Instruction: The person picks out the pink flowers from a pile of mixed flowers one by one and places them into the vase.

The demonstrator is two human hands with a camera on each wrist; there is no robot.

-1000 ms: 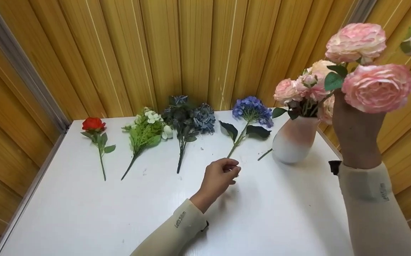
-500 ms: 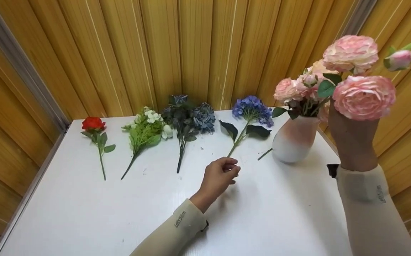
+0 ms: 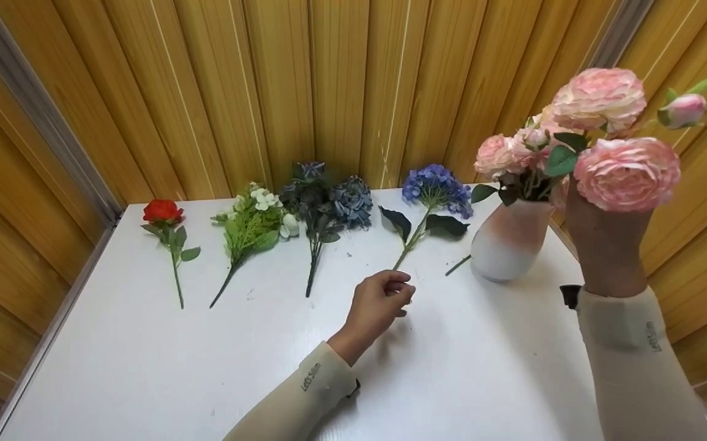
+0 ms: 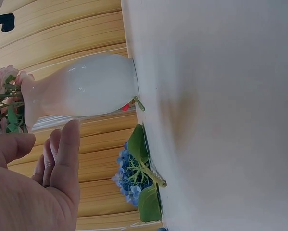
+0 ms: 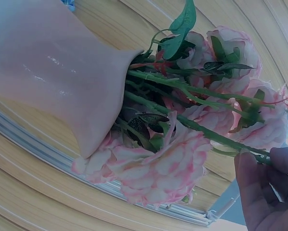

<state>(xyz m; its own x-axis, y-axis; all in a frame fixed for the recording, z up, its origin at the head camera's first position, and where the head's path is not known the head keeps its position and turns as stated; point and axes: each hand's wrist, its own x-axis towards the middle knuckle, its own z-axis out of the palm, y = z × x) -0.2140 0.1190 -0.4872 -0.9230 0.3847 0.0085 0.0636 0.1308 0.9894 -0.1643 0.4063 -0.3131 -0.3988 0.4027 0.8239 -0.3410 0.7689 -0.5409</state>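
Observation:
In the right wrist view my right hand (image 5: pixel 266 195) pinches the green stem (image 5: pixel 208 134) of a pink peony spray between thumb and fingers. That stem runs into the mouth of the white-and-pink vase (image 3: pixel 509 242), among other pink blooms (image 3: pixel 500 154). The spray's large open blooms (image 3: pixel 628 174) stand in front of my right fingers in the head view and hide them. My left hand (image 3: pixel 381 300) hovers over the table with fingers loosely bent. Nothing lies between its thumb and fingers in the left wrist view. Closest to it is a blue-violet hydrangea stem (image 3: pixel 414 236).
Along the back of the white table (image 3: pixel 145 367) lie a red rose (image 3: pixel 162 212), a green-and-white flower bunch (image 3: pixel 249 229) and a dusky blue bunch (image 3: pixel 316 214). A short stem end (image 3: pixel 458 265) shows beside the vase. Wood-patterned panels (image 3: pixel 335 79) enclose the table.
My right hand has come down and slightly left, lowering the pink peony spray towards the vase. My left hand has stayed in place.

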